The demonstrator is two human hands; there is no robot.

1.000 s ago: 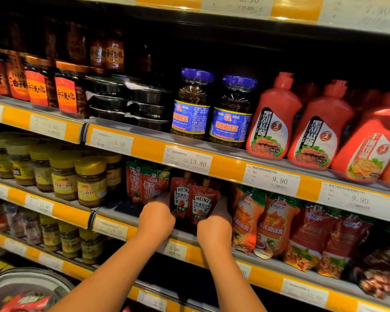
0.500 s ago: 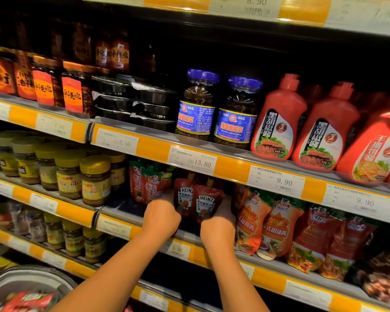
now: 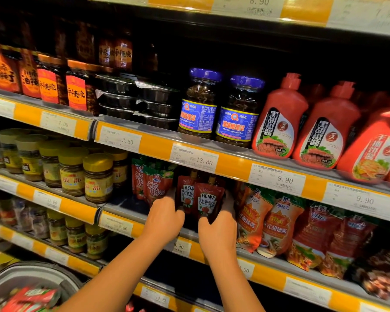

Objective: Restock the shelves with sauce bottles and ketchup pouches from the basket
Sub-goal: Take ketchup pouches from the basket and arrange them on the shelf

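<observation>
Your left hand (image 3: 164, 218) and right hand (image 3: 216, 233) each grasp the Heinz ketchup pouches (image 3: 208, 200) on the middle shelf (image 3: 158, 228), 6 o'clock of the olive jars (image 3: 218, 109). Risk: release too abruptly and the pouches likely topple forward.

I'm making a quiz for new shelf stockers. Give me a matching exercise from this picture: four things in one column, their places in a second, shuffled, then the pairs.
Things:
1. Heinz pouches
2. blue-capped jars
3. gold-lidded jars
4. basket

Places:
A. bottom left corner, below the shelves
B. between the left hand and right hand
C. shelf above the pouches, left of the red bottles
D. same shelf as the pouches, further left

Pairs: 1-B, 2-C, 3-D, 4-A
</observation>
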